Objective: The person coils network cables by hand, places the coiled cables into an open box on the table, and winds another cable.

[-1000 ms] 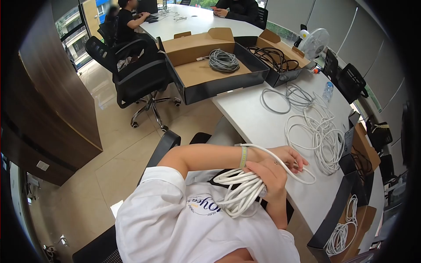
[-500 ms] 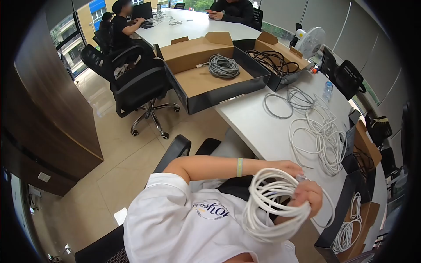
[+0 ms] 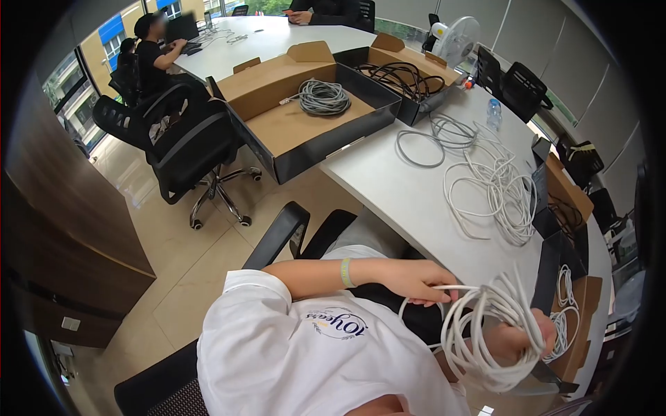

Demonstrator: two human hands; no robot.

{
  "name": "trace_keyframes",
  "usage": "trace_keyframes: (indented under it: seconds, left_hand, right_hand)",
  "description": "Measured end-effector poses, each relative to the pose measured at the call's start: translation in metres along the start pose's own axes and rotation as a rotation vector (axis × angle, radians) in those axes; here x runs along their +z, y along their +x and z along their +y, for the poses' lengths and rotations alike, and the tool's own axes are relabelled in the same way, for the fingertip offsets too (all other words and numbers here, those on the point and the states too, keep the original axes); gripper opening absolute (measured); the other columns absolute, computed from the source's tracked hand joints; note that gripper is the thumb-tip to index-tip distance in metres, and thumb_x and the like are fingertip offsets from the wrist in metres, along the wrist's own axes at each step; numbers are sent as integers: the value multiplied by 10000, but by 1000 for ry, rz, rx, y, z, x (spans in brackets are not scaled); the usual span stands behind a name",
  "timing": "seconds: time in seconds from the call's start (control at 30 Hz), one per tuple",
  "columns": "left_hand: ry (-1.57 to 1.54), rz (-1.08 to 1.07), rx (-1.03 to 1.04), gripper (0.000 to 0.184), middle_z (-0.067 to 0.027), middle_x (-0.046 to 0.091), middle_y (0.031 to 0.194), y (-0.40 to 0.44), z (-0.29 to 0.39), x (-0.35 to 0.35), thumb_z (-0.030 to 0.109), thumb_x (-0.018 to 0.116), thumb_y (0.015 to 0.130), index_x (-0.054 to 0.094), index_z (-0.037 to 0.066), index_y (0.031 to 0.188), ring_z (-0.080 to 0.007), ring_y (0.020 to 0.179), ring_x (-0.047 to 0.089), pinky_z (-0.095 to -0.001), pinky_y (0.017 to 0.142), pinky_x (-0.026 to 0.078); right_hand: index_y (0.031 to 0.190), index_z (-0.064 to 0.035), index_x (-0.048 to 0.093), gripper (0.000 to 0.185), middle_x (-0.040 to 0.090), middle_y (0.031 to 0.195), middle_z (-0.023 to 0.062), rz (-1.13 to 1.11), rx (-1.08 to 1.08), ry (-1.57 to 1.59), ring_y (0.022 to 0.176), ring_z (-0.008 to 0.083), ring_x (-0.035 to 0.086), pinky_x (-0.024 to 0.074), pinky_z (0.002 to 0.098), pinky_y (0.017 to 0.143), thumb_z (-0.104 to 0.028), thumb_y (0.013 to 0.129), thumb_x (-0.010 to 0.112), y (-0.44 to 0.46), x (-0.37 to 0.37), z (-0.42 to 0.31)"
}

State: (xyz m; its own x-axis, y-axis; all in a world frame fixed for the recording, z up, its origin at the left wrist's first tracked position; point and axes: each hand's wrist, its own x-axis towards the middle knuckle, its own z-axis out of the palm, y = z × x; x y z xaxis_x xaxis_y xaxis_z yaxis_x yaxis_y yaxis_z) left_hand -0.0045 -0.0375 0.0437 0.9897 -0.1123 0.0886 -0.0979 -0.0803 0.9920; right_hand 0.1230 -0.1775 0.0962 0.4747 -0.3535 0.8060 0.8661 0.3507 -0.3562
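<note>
head: white cable (image 3: 490, 298) between left fingers (image 3: 436, 295)

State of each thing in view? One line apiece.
Held white cable, coiled
Left hand, closed on that cable
Right hand, gripping that cable
White cabling on table, loosely looped
Leftmost box, open
Gray cable inside, coiled
Box beside it, open
Nearest box, open
Bottle, upright
Fan, can't tell if running

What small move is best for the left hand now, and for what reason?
I would probably have the left hand guide the cable strand it pinches in against the white cable coil. That strand stretches from its fingers to the coil, apart from the bundled loops, while the right hand grips the coil.
</note>
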Motion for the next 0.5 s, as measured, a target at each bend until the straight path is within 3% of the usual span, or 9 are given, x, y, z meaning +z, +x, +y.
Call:
trace_keyframes:
  seconds: [0.1, 0.13, 0.17, 0.23, 0.3, 0.33, 0.37, 0.43, 0.5]
  left_hand:
    - [-75, 52, -6, 417, -59, 585, 710, -15, 18, -12, 190, 476, 925, 370, 18, 1289, -84, 521, 489, -239, 502, 433]
    - [-106, 17, -16, 497, -93, 623, 810, -17, 21, -19, 159, 500, 911, 285, 22, 1337, -101, 565, 550, -235, 540, 472]
    - [-107, 11, -17, 497, -93, 623, 810, -20, 24, -22, 159, 500, 911, 285, 22, 1337, -101, 565, 550, -235, 540, 472]
    - [-525, -135, -24, 513, -126, 632, 916, -24, 30, -27, 124, 531, 887, 292, 8, 1326, -127, 633, 610, -253, 602, 524]
    - [-812, -263, 111, 422, -212, 546, 1141, -22, 15, -32, 42, 527, 847, 399, -1, 1247, -242, 856, 643, -335, 789, 539]
    - [-988, -350, 224, 385, -238, 500, 1210, -19, 6, -31, 20, 519, 836, 439, -7, 1211, -279, 922, 634, -357, 845, 525]
    - [-1116, -427, 301, 353, -273, 393, 1312, -18, 3, -29, -24, 530, 799, 486, -23, 1149, -342, 1045, 580, -391, 922, 482]
    - [-1024, -439, 370, 387, -280, 375, 1325, -20, 7, -30, -35, 541, 782, 476, -31, 1163, -341, 1058, 574, -401, 928, 476]
    - [-952, -432, 450, 498, -286, 343, 1349, -25, 17, -26, -71, 556, 733, 440, -55, 1217, -336, 1054, 579, -400, 894, 500]
  right_hand:
    - [637, -18, 414, 377, 365, 549, 41, -86, -78, -198, 470, 140, 369, 302, 264, 405, -240, 941, 433, 2, 4, -14]
    - [636, -16, 421, 376, 370, 548, 42, -116, -102, -263, 470, 142, 373, 305, 265, 406, -238, 940, 438, 2, 6, -19]
    - [636, -13, 428, 375, 375, 547, 44, -144, -126, -327, 471, 144, 378, 308, 266, 406, -235, 938, 443, 3, 9, -23]
    - [635, -8, 442, 374, 386, 546, 46, -199, -176, -455, 473, 147, 387, 314, 268, 408, -230, 935, 454, 3, 13, -30]
    - [633, -2, 456, 373, 396, 544, 49, -258, -224, -590, 475, 151, 396, 320, 271, 409, -225, 933, 464, 2, 14, -35]
    - [731, 34, 545, 235, 524, 621, 96, -180, -392, -584, 522, 190, 493, 402, 297, 461, -139, 889, 551, 2, -26, 6]
    - [757, 46, 559, 185, 551, 646, 115, -172, -485, -622, 547, 204, 520, 432, 305, 499, -101, 867, 576, 7, -32, 13]
    - [821, 76, 586, 117, 602, 715, 165, -181, -537, -664, 602, 251, 572, 486, 341, 562, -32, 815, 631, 8, -41, 18]
    - [958, 65, 590, 241, 581, 790, 117, -362, -570, -713, 664, 209, 572, 489, 298, 626, -165, 907, 539, 4, -50, 17]
